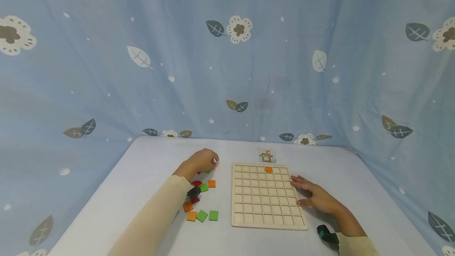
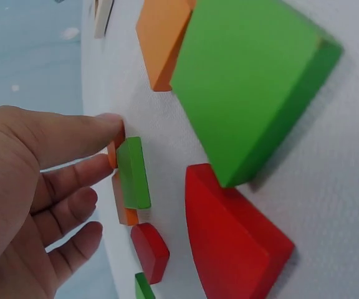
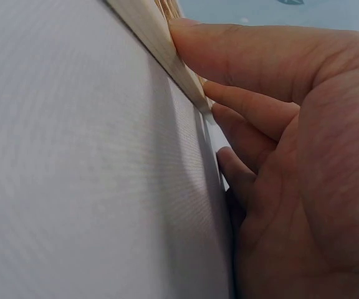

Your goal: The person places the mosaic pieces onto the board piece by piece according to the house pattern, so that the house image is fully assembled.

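Observation:
My left hand reaches to the far end of the scattered wooden pieces. Its thumb and index finger pinch a small orange piece, right beside a green piece. Nearer the left wrist camera lie a big green square tile and a red curved-edged piece. On the right, my other hand rests its extended thumb and fingertips against the right edge of a wooden grid board. One orange piece with a rounded edge sits in a cell of the board's far row.
Behind the board lies a small pattern card with a coloured figure on a grid. Several orange and green squares, such as a green tile, lie left of the board on the white tabletop. A blue leaf-print curtain hangs behind.

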A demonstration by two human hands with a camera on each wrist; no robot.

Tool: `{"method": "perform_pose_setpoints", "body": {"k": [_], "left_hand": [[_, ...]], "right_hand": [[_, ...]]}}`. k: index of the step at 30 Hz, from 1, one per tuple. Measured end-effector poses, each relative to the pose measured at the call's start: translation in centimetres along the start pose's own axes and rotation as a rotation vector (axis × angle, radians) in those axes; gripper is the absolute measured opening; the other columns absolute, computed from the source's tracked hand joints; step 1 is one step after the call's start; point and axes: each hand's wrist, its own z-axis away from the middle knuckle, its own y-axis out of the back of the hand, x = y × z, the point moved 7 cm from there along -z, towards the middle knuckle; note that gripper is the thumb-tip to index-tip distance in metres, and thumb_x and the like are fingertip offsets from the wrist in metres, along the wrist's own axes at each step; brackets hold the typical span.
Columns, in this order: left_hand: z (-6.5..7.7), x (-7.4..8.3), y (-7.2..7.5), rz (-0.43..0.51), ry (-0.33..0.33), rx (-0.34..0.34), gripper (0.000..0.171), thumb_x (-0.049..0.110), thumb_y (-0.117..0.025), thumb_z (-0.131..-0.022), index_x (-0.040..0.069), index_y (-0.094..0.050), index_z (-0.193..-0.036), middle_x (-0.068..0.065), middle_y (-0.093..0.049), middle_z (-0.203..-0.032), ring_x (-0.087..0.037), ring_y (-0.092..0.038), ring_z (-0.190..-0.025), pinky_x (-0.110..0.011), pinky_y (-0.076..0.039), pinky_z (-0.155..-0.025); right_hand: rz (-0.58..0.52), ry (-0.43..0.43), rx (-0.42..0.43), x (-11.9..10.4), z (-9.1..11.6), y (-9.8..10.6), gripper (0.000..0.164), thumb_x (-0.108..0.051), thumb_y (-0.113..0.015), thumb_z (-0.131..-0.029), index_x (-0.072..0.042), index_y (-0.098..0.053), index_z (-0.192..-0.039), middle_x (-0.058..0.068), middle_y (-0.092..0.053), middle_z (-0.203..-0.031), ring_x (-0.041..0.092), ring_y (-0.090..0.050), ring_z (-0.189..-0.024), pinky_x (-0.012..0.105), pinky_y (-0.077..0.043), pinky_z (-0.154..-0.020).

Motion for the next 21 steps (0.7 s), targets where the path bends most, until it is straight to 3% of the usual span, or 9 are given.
{"method": "perform_pose_setpoints", "body": {"k": [8, 14, 21], "left_hand": [[-0.2, -0.1, 0.2, -0.004, -0.034, -0.012, 0.021, 0.014, -0.067, -0.091, 0.014, -0.073, -0.111, 0.001, -0.067, -0.104, -0.015, -0.054, -0.075, -0.030, -0.048, -0.069], [-0.4, 0.4, 0.4, -0.018, -0.124, -0.019, 0.014, 0.014, -0.070, -0.090, 0.016, -0.074, -0.103, 0.001, -0.067, -0.101, -0.013, -0.054, -0.079, -0.031, -0.049, -0.077], [-1.0, 0.9, -0.1, -0.013, -0.182, -0.035, 0.007, 0.014, -0.067, -0.091, 0.020, -0.072, -0.091, 0.008, -0.063, -0.089, -0.013, -0.054, -0.072, -0.030, -0.047, -0.067]], "right_hand": [[0.013, 0.019, 0.012, -0.3, -0.2, 0.2, 0.073, -0.030, -0.080, -0.076, 0.001, -0.053, -0.137, 0.019, -0.033, -0.152, 0.047, -0.016, -0.140, 0.069, -0.010, -0.105], [-0.034, 0.007, 0.007, -0.4, -0.2, 0.3, 0.073, -0.026, -0.081, -0.074, 0.001, -0.053, -0.137, 0.018, -0.033, -0.152, 0.046, -0.015, -0.141, 0.069, -0.010, -0.105], [-0.028, 0.003, 0.003, -0.2, -0.1, 0.2, 0.073, -0.028, -0.081, -0.075, 0.001, -0.053, -0.137, 0.018, -0.033, -0.152, 0.046, -0.015, -0.141, 0.069, -0.010, -0.105]]}}
